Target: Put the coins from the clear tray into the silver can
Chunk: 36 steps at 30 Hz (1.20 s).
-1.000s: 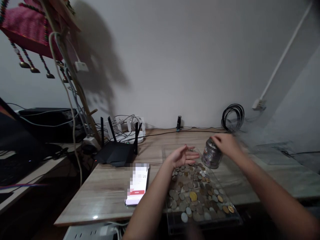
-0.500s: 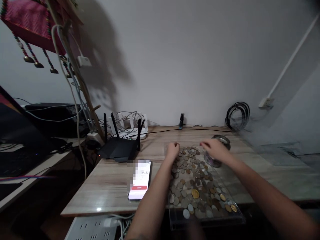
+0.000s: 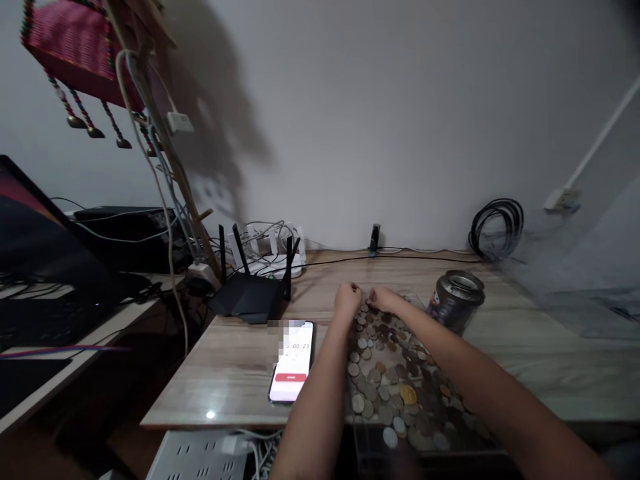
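At a wood-grain table [image 3: 225,373], we see two bare hands meet at the far end of a clear tray [image 3: 369,445] scattered with coins [image 3: 375,377], the spread running lengthwise from the fingertips back toward the person. The left hand [image 3: 349,300] curls its fingers at the tray's far left; the right hand [image 3: 385,300], just beside it, bends its fingers in a pinch-like shape over the farthest coins. Whether either grips a coin, we cannot tell. A dark, patterned tin [image 3: 457,301] stands upright to the right of both hands, beyond the right forearm and apart from the fingers, its long axis vertical; the right hand is clearly the nearer.
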Motion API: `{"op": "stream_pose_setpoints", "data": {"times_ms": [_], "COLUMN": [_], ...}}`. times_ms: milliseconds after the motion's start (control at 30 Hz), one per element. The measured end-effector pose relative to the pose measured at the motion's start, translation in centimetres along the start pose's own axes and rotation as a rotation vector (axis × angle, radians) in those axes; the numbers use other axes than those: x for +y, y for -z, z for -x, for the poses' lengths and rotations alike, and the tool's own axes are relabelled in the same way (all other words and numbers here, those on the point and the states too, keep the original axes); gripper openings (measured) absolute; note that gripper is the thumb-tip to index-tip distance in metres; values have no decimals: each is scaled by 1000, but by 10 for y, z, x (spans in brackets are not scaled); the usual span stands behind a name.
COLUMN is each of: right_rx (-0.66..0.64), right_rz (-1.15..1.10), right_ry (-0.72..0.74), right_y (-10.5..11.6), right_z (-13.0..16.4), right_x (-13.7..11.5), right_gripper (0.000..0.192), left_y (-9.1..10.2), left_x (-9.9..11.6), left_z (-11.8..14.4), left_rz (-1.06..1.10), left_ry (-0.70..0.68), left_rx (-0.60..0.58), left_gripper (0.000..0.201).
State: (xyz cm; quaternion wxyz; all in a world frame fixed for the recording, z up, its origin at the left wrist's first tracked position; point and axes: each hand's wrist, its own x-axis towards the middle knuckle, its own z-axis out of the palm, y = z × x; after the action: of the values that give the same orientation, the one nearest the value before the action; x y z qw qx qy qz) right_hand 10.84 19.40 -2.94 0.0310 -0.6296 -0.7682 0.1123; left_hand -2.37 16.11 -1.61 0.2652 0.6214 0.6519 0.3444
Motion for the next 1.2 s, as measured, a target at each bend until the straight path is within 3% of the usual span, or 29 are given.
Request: {"op": "stream_pose_setpoints", "data": {"times_ms": [133,267,533,700,933,1067,1200], "right_rx": [-35,-43,-287,-256,-195,-36,142], "right_rz": [-35,-118,-238,-173,-263,-327,-322], "right_ry": [-2,61,289,273,277,228,238], "right_y": [4,13,-2,3,-10,13,53], "right_z": [-1,17,68,67,67,62,65], "right_x": [0,-3,-29,-32,-30,-19,-9], "right_gripper": [13,18,31,22,15,16,21], "left_y": [0,1,5,2,2,-2,-10], "left_x": [-2,-2,-5,-3,-3,5,17], "left_z": [-2,-3,-8,-5,-6,-1,9], "left_rz": [17,55,132,154,249,362,843], "left_ry": [-7,-27,-48,-44,2,52,181], "left_rx": [-4,15,65,57,-6,-179,-739], "left_gripper": [23,25,27,25,24,28,42]}}
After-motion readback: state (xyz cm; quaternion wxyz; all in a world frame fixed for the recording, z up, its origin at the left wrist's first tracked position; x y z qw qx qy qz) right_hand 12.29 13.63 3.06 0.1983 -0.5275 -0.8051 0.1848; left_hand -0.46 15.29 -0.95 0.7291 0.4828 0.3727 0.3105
